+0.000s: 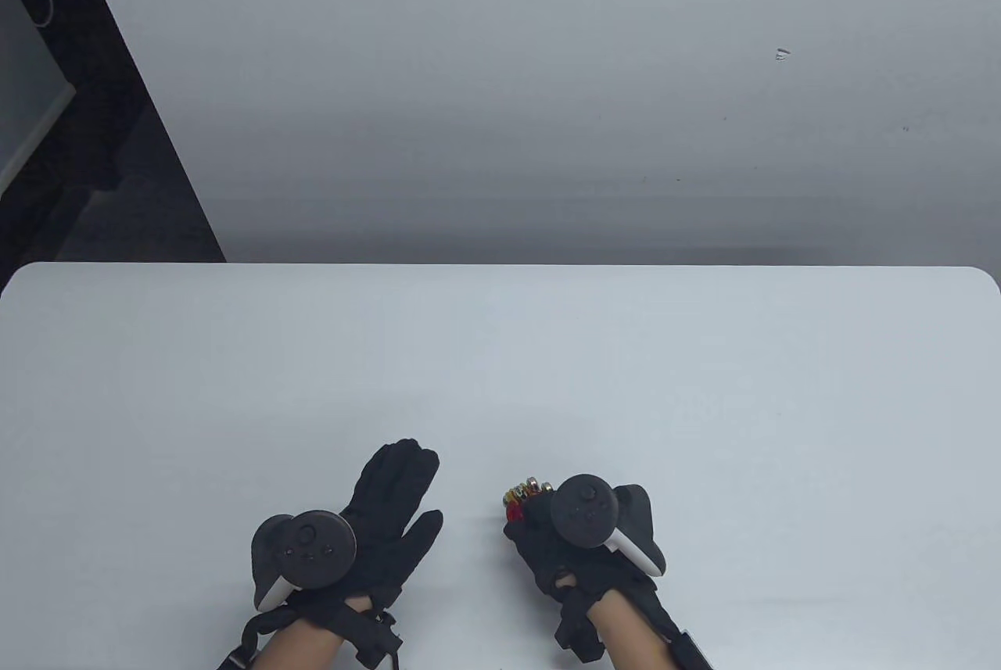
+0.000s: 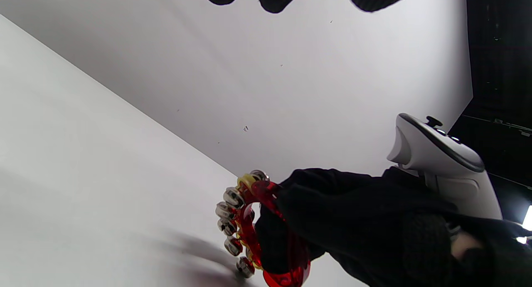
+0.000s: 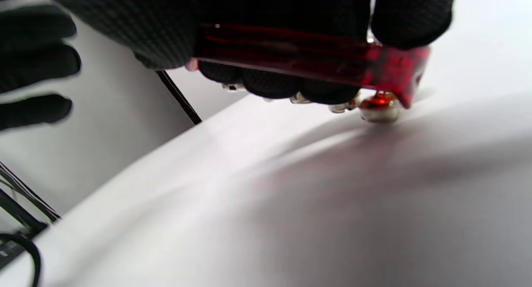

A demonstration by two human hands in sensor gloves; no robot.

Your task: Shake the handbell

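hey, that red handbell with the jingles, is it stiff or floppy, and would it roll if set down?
The handbell probably stays stiff: its red frame looks like hard plastic, keeping its curve in the right hand. Likely light. Its silver jingles stick out, so it probably won't roll far.

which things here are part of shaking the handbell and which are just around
Part of the job:
- handbell, red frame with silver jingles
- right hand, gripping the handbell low over the table

Just around:
- left hand, fingers spread, holding nothing
- white table
- grey wall
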